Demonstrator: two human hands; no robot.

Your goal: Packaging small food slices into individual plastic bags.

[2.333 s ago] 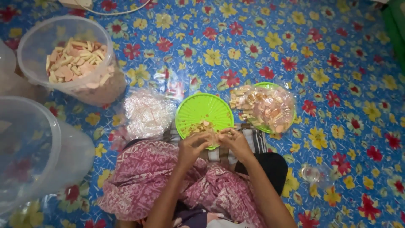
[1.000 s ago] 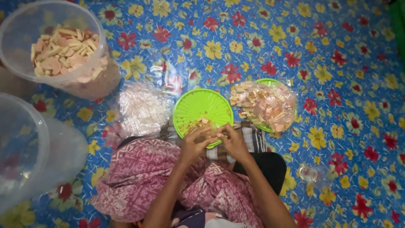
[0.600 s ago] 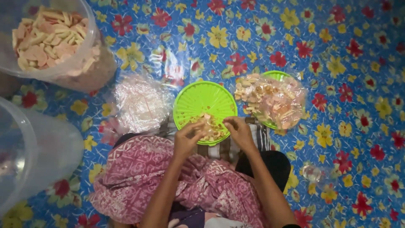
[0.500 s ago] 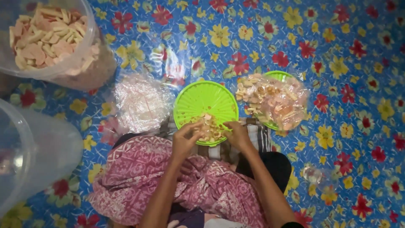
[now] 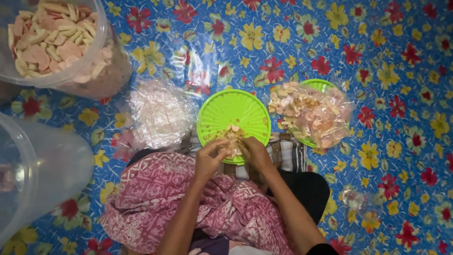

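light: even, soft, moderately bright, colours saturated | shadows: faint, short, under the large clear plastic tub of crackers [image 5: 52, 45] at upper left | glare: pale sheen on the crumpled clear plastic bags [image 5: 158, 113] left of centre | focus: slightly soft throughout, empty translucent plastic tub [image 5: 33, 174] at left edge blurred | distortion: mild stretch at edges

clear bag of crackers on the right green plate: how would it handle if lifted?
The bag of crackers looks like thin, crinkled clear film, so probably floppy and sagging. Its contents look like loose dry pieces, likely light but brittle. It overhangs the green plate, so it may slide off.
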